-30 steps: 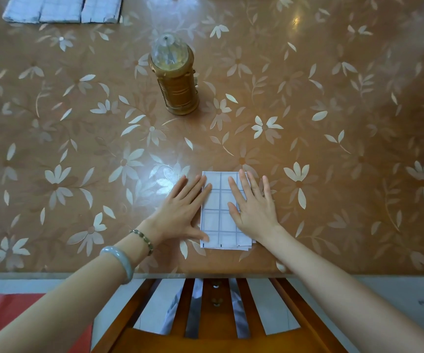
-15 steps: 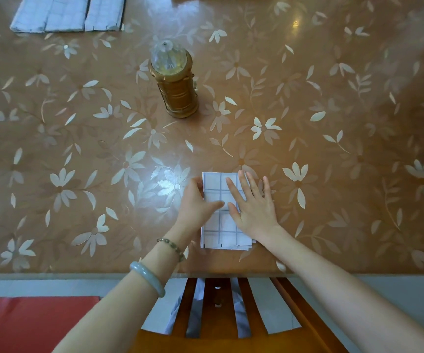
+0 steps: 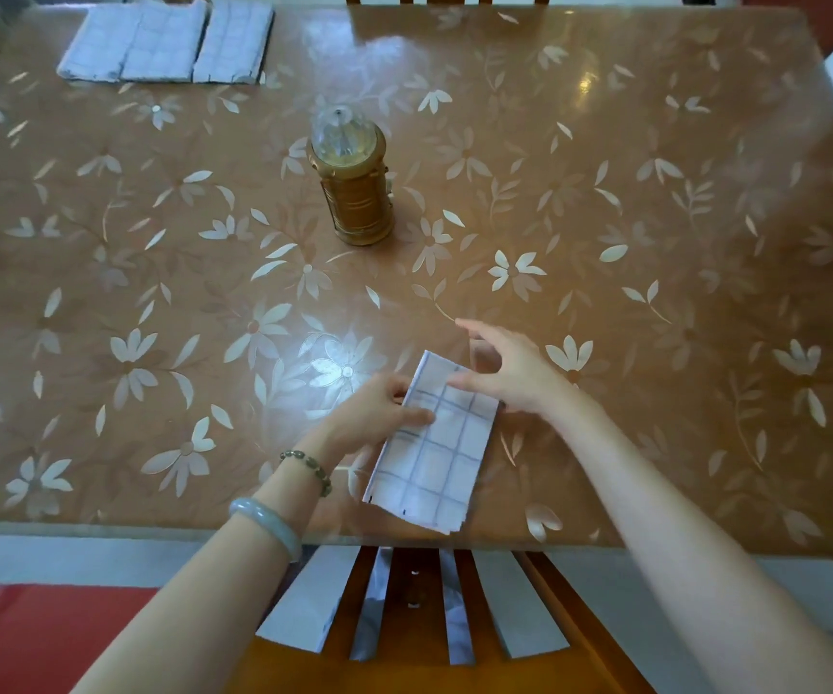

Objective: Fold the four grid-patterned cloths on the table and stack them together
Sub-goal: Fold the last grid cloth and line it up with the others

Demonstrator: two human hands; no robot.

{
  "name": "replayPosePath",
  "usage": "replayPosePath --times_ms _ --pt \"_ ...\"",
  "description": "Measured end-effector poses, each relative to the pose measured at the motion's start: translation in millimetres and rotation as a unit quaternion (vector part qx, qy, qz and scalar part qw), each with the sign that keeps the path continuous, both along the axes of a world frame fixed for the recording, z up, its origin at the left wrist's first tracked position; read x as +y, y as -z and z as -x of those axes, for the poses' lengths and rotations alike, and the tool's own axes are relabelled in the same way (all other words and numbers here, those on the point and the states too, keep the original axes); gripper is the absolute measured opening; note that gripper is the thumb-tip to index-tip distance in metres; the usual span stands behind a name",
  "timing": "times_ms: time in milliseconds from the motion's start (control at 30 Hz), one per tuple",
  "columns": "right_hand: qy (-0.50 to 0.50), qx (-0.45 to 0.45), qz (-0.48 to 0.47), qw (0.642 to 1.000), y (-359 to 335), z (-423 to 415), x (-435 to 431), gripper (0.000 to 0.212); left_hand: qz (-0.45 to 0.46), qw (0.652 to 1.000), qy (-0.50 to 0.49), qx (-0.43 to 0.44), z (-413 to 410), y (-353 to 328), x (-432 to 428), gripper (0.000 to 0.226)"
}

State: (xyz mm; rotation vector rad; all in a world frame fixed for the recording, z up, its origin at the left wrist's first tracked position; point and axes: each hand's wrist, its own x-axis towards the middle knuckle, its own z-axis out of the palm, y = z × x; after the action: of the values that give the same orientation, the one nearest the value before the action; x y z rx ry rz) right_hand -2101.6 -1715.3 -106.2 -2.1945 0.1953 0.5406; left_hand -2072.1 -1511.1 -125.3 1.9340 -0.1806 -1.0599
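Note:
A folded white cloth with a blue grid (image 3: 434, 453) sits tilted near the table's front edge, its left side raised. My left hand (image 3: 374, 410) pinches that left edge, thumb on top. Just above the cloth's upper right part, my right hand (image 3: 509, 373) hovers with its fingers spread, holding nothing. At the far left corner of the table lie the other folded grid cloths (image 3: 164, 42), side by side and partly overlapping.
A gold-coloured lantern with a clear dome (image 3: 352, 185) stands upright mid-table, beyond the cloth. The table (image 3: 655, 293) has a brown floral cover. A wooden chair back (image 3: 414, 618) is directly below the front edge. More chairs stand at the far and right sides.
My left hand has taken the cloth's left edge and lifted it, turning the cloth askew. My right hand has come off the cloth and opened above it.

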Motion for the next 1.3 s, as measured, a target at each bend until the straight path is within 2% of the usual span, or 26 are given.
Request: replayPosePath --times_ms 67,133,167,267,400,433,500,533,567,633,700,767,833,867,967,1033,1100,1233,1300 --pt "-0.013 0.077 -0.094 0.993 -20.0 -8.5 -8.1 0.049 0.023 0.999 0.019 0.031 -0.7 -13.4 7.3 0.009" --pt "-0.057 0.126 -0.124 0.983 -26.8 -12.3 -8.1 0.021 0.042 0.997 0.013 0.069 0.5 -28.1 14.1 0.009" --pt "-0.068 0.137 -0.130 0.980 -27.6 -13.4 -5.3 0.014 0.047 0.995 0.006 0.084 1.9 -34.7 18.2 0.009" --pt "-0.066 0.149 -0.156 0.974 -32.8 -15.5 15.3 0.014 0.049 0.992 -0.029 0.115 6.6 -52.2 40.3 0.006" --pt "-0.035 0.149 -0.197 0.968 -50.1 -22.8 52.3 0.004 0.021 0.987 -0.055 0.149 25.7 -64.7 95.9 0.018" --pt "-0.038 0.144 -0.191 0.970 -55.4 -26.8 61.9 0.003 0.023 0.986 -0.074 0.150 31.8 -65.2 113.2 0.024" --pt "-0.044 0.132 -0.175 0.975 -67.1 -35.0 82.2 0.006 0.047 0.977 -0.141 0.155 44.7 -64.6 148.1 0.056" --pt "-0.050 0.124 -0.167 0.977 -73.7 -37.9 93.9 0.009 0.075 0.967 -0.183 0.160 51.6 -65.6 165.4 0.069" --pt "-0.053 0.116 -0.160 0.979 -79.3 -40.2 108.4 0.011 0.112 0.954 -0.230 0.156 59.0 -66.5 183.0 0.074" --pt "-0.042 0.100 -0.164 0.981 -88.5 -40.2 145.0 0.013 0.173 0.917 -0.337 0.126 74.6 -72.0 215.2 0.070" --pt "-0.019 0.084 -0.181 0.980 -94.8 -33.4 189.7 0.016 0.209 0.860 -0.455 0.097 91.6 -78.7 246.1 0.059" --pt "-0.006 0.084 -0.199 0.976 -100.4 -18.1 246.8 0.013 0.247 0.793 -0.552 0.070 114.4 -82.6 285.8 0.037" --pt "-0.002 0.097 -0.228 0.969 -106.1 4.7 306.0 0.007 0.274 0.732 -0.622 0.057 142.6 -87.7 328.6 0.019" --pt "-0.003 0.101 -0.238 0.966 -109.8 17.7 334.5 0.008 0.285 0.710 -0.641 0.051 158.0 -90.8 349.8 0.017" --pt "0.003 0.113 -0.265 0.958 -115.3 56.2 413.9 0.016 0.286 0.686 -0.668 0.034 207.0 -99.5 411.6 0.025" --pt "-0.008 0.115 -0.275 0.954 -114.7 78.7 462.0 0.023 0.270 0.676 -0.686 0.012 238.4 -105.2 450.4 0.014" --pt "-0.028 0.128 -0.283 0.950 -114.5 99.2 506.5 0.029 0.251 0.661 -0.707 -0.017 266.3 -114.6 488.7 0.015" --pt "-0.047 0.142 -0.312 0.938 -114.7 133.3 577.4 0.011 0.217 0.645 -0.730 -0.056 306.6 -131.6 556.1 0.014" --pt "-0.052 0.145 -0.317 0.936 -114.2 146.9 606.7 0.010 0.205 0.639 -0.738 -0.069 319.7 -131.4 585.0 0.012"
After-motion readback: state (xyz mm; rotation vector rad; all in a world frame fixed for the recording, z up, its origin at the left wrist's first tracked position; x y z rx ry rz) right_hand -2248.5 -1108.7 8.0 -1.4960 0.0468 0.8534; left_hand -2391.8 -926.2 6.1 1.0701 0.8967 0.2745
